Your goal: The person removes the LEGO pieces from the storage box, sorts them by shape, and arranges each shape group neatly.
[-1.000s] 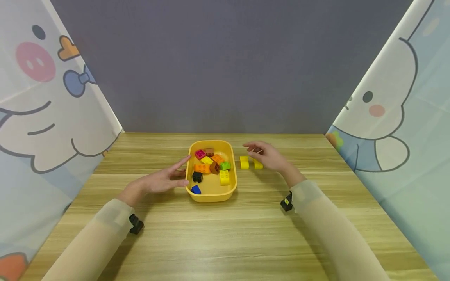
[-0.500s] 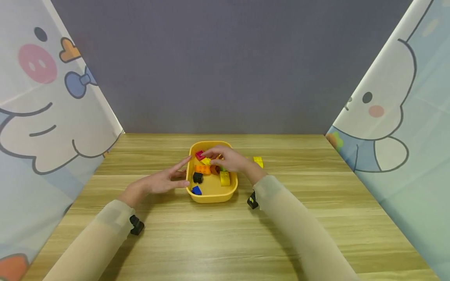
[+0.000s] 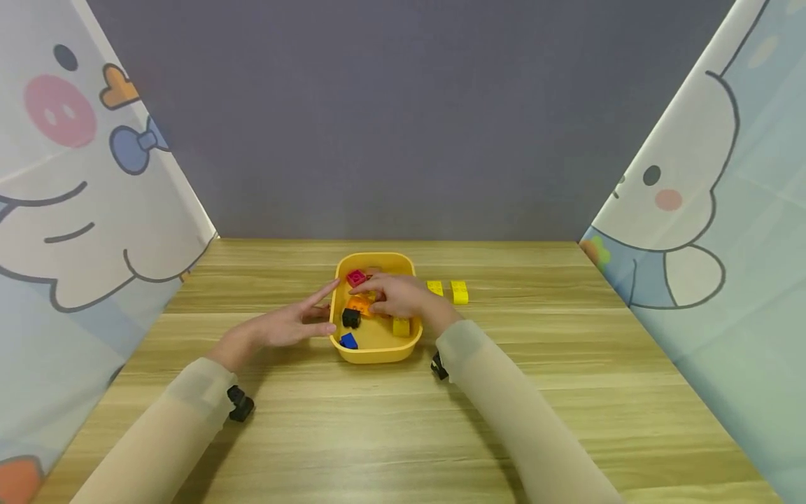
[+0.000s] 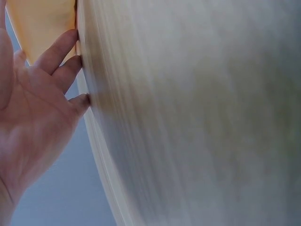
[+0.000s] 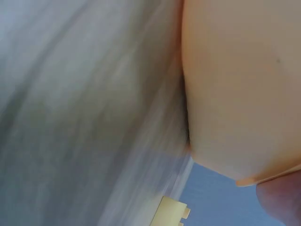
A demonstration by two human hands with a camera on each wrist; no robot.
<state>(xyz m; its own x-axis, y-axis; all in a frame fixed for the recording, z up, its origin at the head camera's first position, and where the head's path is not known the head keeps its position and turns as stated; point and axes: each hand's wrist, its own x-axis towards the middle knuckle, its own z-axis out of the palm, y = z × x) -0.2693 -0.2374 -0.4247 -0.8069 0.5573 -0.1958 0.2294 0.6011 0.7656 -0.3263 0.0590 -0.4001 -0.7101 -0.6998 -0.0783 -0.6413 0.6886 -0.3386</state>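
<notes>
A yellow plastic bin [image 3: 378, 356] stands on the table with several toy building bricks in it. My left hand [image 3: 283, 325] has its fingers spread, and its fingertips touch the bin's left side. In the left wrist view its palm [image 4: 37, 103] faces the camera. My right hand [image 3: 403, 295] reaches down inside the bin, with bent fingers among the bricks beside an orange brick [image 3: 359, 306]. I cannot tell whether they pinch one. Around the hand show a magenta brick [image 3: 356, 278], a black brick [image 3: 351, 318], a blue brick [image 3: 348, 341] and a yellow brick [image 3: 401, 327].
Right of the bin, two yellow bricks, one nearer [image 3: 435, 288] and one farther [image 3: 460, 292], stand apart on the wooden table [image 3: 378, 427]. A grey panel [image 3: 403, 126] rises behind, with cartoon-printed cloths at both sides. In the right wrist view the bin wall [image 5: 235, 80] fills much of the frame.
My right hand has moved left from beside the two yellow bricks, then down into the bin. The orange brick there now looks tilted. My left hand has stayed at the bin's side.
</notes>
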